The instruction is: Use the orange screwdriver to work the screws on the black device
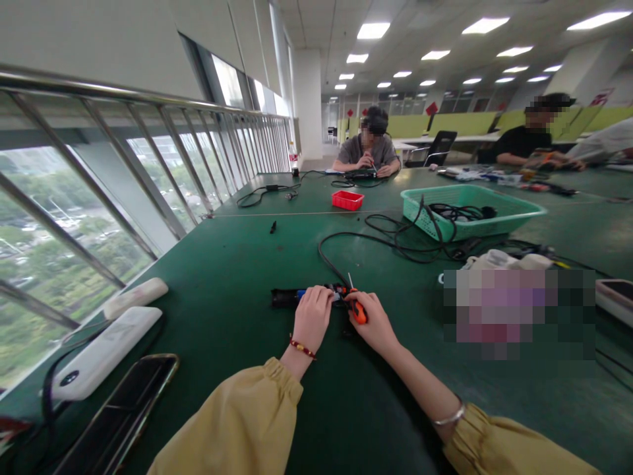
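In front of me on the green table (237,264) lies a long black device (283,298) with a blue part and some red showing near its middle. Its exact kind is unclear. My left hand (313,313) is closed over its middle, fingertips pressed on it and partly hidden. A black cord (329,262) runs away from its right end. In my right hand (372,322) is a screwdriver (360,313) with an orange and black handle. Its thin shaft points up and away, beside the device's right end. Whether the screwdriver touches the device cannot be made out.
A green basket (475,227) with black cords stands back right, a small red tray (347,200) farther off. Phone (126,412) and white power bank (109,353) lie left, near the railing (148,99). Across the table a person (368,148) handles a dark object; others sit right.
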Tool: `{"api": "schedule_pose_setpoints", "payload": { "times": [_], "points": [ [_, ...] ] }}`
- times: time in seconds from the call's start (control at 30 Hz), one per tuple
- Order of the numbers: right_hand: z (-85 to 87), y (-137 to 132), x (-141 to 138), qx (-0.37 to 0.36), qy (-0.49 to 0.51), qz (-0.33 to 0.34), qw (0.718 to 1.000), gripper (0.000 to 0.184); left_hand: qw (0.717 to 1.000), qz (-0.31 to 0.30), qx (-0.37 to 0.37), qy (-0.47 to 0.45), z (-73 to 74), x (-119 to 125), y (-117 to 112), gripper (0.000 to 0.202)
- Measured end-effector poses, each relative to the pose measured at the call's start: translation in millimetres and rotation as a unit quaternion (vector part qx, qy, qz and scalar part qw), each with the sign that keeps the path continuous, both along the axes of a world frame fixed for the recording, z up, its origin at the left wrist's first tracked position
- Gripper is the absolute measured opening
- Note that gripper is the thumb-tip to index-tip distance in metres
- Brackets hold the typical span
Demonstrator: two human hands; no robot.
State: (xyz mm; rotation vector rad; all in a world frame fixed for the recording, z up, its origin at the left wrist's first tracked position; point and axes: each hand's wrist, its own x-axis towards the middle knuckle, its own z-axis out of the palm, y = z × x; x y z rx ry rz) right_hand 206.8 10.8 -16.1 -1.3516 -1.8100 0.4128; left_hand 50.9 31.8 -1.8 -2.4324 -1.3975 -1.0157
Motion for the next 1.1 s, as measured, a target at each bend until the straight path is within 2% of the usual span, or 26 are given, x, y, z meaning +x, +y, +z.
{"api": "schedule_pose_setpoints", "payload": {
  "times": [0.2, 0.33, 0.67, 0.9, 1.1],
  "points": [
    [-0.1, 0.2, 0.2, -0.001, 0.0, 0.002, 1.0, 0.028, 0.995, 0.051, 0.04, 0.079, -0.6, 3.0, 1.6, 0.009],
    [0.8, -0.7, 0.2, -0.002, -0.002, -0.001, 1.0, 0.027, 0.992, 0.063, 0.055, 0.089, -1.9, 0.1, 6.5, 0.008],
    [-3.1, 1.6, 1.1, 0.0, -0.008, 0.0, 1.0, 0.028, 0.998, 0.015, 0.05, 0.021, -5.5, -5.0, 8.4, 0.011],
    [-0.1, -0.2, 0.2, -0.003, -0.011, -0.002, 1.0, 0.028, 0.994, 0.001, 0.078, 0.076, -2.0, -4.4, 6.1, 0.011],
    [1.6, -0.8, 0.5, -0.001, -0.016, -0.003, 1.0, 0.029, 0.994, 0.014, 0.053, 0.096, 5.3, -6.6, -2.9, 0.013]
  ]
}}
